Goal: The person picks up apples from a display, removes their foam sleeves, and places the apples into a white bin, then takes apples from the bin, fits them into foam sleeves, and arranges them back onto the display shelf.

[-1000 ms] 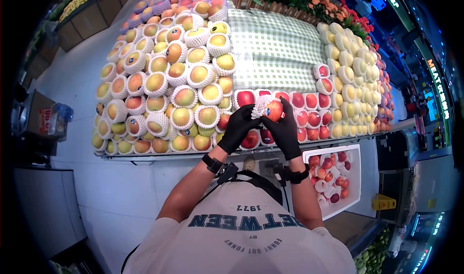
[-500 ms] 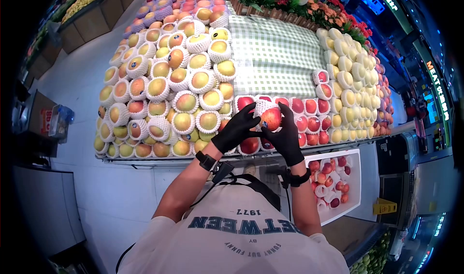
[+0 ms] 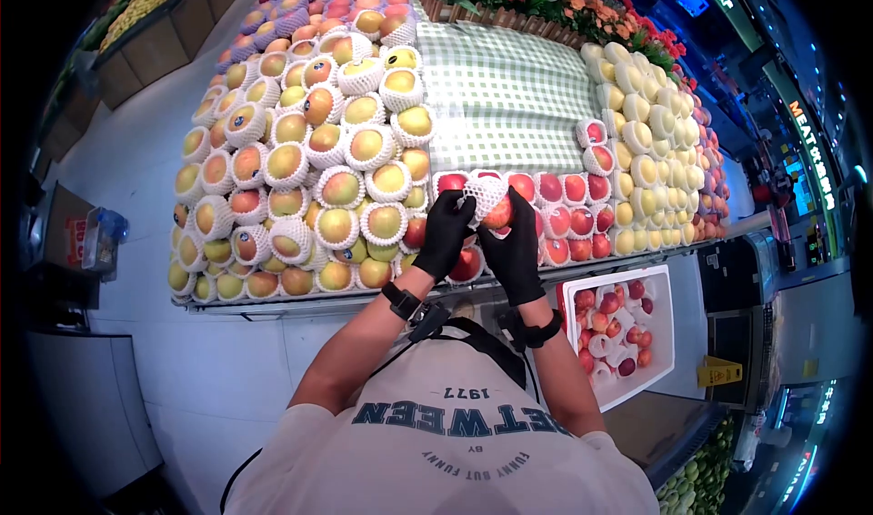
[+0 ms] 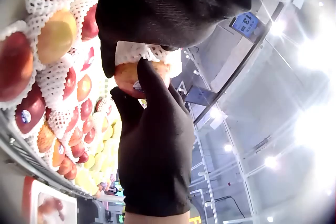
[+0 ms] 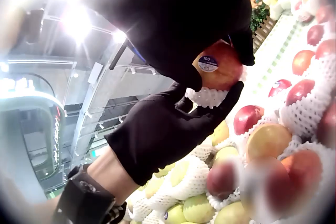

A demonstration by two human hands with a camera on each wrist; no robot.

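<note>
Two black-gloved hands hold one red-yellow apple (image 3: 497, 213) between them, above the front rows of the fruit display. A white foam net (image 3: 485, 190) covers its upper left side. The left hand (image 3: 444, 235) pinches the net; in the right wrist view that hand (image 5: 168, 129) lies under the netted end (image 5: 207, 97). The right hand (image 3: 512, 251) grips the bare side of the apple, its fingers curled round it. A round blue-and-white sticker (image 5: 208, 64) shows on the skin in the right wrist view.
Netted yellow-red fruit (image 3: 341, 190) fills the left side; red apples (image 3: 556, 220) line the front. Beyond lies a green checked cloth (image 3: 509, 97), with pale netted fruit (image 3: 644, 170) at right. A white foam box (image 3: 662, 324) with apples stands below right; flowers (image 3: 582, 10) edge the back.
The foam net now covers more of the apple's upper left side. The left hand has closed in from a wider spread onto the net, and both hands sit slightly further left in the head view.
</note>
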